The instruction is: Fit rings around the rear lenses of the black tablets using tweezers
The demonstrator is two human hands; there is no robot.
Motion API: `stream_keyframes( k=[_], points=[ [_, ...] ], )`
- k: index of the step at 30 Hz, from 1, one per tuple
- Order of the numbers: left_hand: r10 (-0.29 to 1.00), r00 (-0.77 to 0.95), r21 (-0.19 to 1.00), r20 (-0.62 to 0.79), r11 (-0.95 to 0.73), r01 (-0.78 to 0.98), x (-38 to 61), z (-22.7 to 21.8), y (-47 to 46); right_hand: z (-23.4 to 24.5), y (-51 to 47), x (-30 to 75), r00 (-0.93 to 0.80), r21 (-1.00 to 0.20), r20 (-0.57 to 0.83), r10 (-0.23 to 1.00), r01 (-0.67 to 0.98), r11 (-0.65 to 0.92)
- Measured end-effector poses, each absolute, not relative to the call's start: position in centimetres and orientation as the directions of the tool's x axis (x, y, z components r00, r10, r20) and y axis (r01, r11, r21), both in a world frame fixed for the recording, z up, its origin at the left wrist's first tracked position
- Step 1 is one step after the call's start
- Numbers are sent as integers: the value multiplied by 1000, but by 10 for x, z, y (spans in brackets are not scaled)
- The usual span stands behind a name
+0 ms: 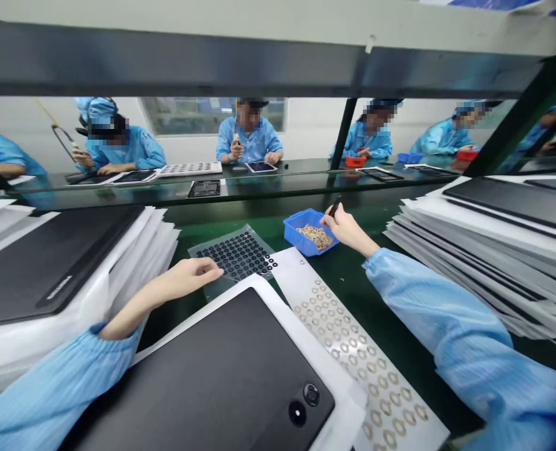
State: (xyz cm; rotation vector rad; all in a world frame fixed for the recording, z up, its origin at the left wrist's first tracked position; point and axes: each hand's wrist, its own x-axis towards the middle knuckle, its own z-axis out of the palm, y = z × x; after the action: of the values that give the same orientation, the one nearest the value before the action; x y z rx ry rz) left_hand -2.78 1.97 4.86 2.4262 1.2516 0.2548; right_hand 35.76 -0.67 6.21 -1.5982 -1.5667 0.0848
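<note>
My left hand point(191, 277) has its fingers curled towards the thumb at the near left edge of a clear sheet of black rings point(235, 254). Whether anything is between those fingertips I cannot make out. Over the right rim of a blue bin point(301, 241), my right hand point(346, 228) grips a slim black pen-like tool point(335, 205). Small tan ring-shaped pieces point(314, 236) fill the bottom of the bin. Nearest me a black tablet back cover point(212, 376) lies on white sheeting, with two round camera spots at its lower right corner. A white sheet with rows of ring outlines point(353, 344) runs beside it.
Stacks of black covers interleaved with white sheets stand at left point(57, 257) and right point(484, 257). A shelf point(259, 59) crosses overhead, with a slanting dark post point(517, 119) at right. Several co-workers in blue sit across the green bench point(212, 216).
</note>
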Motion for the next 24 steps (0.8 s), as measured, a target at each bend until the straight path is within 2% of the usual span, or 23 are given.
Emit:
stream_keyframes(
  k=[4, 7, 9, 12, 16, 24],
  points=[
    [953, 300, 397, 46, -293, 870, -29, 10, 27, 69, -6, 338, 109, -536, 467, 877, 824, 183],
    [990, 81, 361, 116, -118, 925, -37, -9, 35, 68, -1, 298, -56, -483, 446, 893, 825, 293],
    [992, 8, 348, 125, -52, 936, -42, -14, 37, 58, 5, 262, -206, -459, 399, 894, 799, 389],
    [995, -8, 338, 101, -27, 941, -43, -14, 37, 36, 20, 206, -376, -461, 310, 873, 744, 484],
    [997, 10, 353, 71, -34, 935, -40, -14, 35, 10, 40, 157, -440, -492, 254, 861, 708, 507],
    [998, -15, 500, 67, -21, 866, -43, -18, 39, -2, 52, 138, -473, -483, 318, 822, 665, 570]
  ],
)
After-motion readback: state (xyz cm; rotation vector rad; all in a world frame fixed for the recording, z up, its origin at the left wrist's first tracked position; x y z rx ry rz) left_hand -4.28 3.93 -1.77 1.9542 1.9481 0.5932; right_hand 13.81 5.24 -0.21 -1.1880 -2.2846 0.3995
